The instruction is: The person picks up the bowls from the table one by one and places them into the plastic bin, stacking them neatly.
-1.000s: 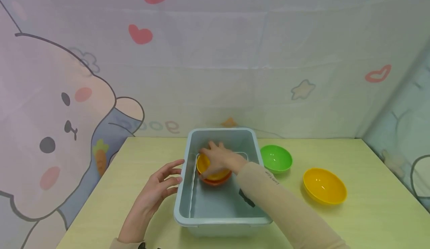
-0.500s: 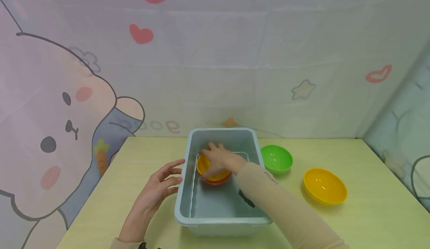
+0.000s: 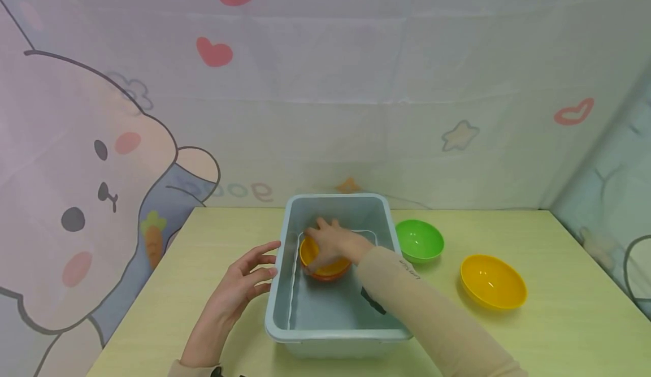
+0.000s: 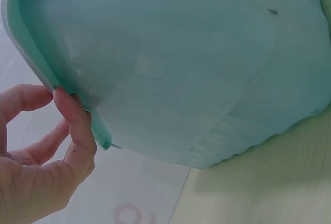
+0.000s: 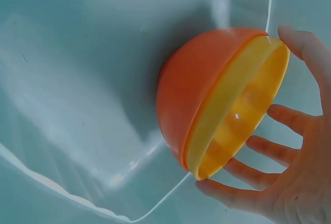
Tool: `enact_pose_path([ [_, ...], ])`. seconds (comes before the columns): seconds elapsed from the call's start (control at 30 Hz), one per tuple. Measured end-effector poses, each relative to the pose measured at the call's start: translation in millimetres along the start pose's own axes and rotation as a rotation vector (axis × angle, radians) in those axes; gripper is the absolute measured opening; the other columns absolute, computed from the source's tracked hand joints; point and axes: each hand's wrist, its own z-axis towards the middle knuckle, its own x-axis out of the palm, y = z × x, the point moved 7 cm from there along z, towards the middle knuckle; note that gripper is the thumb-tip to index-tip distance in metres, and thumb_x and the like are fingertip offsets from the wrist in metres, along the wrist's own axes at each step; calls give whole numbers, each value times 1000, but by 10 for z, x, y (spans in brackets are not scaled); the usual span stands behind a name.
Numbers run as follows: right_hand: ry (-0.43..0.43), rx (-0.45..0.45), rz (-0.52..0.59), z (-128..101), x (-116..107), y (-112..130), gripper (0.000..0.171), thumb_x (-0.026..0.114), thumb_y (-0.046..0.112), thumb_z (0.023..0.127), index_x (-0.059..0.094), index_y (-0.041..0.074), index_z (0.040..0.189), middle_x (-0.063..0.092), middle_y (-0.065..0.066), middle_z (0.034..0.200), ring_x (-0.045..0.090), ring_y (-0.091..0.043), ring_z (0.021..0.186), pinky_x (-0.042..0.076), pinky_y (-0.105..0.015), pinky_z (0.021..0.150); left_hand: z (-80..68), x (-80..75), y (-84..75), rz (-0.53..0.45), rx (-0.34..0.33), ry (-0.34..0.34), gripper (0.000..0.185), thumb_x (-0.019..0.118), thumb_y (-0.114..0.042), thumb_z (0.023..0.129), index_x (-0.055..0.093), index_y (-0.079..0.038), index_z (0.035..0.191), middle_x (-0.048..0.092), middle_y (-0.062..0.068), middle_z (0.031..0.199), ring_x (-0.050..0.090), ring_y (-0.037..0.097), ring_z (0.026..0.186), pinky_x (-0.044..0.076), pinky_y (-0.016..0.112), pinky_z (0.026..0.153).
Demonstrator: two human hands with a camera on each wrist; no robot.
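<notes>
Where the head view hides it, revealing by right wrist an orange bowl [image 5: 194, 100] nested under the yellow bowl [image 5: 243, 110]. Right hand [image 3: 333, 241] gripping the yellow rim, fingers spread; left hand [image 3: 239, 289] touching the tub [image 3: 277, 309], fingers relaxed.

A pale yellow-green bench [image 3: 534, 337] is seen running back to a wall draped in light fabric [image 3: 325, 111]. On the left of the cloth a large cartoon rabbit [image 3: 76, 196] with pink cheeks is printed, a small carrot [image 3: 152, 238] beside it. Red hearts [image 3: 215, 53], a pale star [image 3: 459, 135] and faint mirrored lettering [image 3: 239, 191] are scattered across it. The scene is lit softly and evenly.
</notes>
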Motion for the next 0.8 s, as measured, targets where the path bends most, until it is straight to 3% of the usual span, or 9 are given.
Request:
enact_pose_path([
  [0.4,33,9,-1,-32,-60,-58,85,74,57,72,40,28,145,28,-6,154,33,-33,134,42,-55,103,8,2,-4,4,4,-5,53,59,-6,89,46,-8,140,52,5,112,61,15,91,56,26,79],
  [0.8,62,2,36,-125,-164,-46,81,71,52,76,38,30,146,23,-5,158,28,-36,139,39,-61,103,11,-1,8,7,8,2,52,60,-7,90,46,-8,140,52,6,113,61,15,93,56,27,81],
])
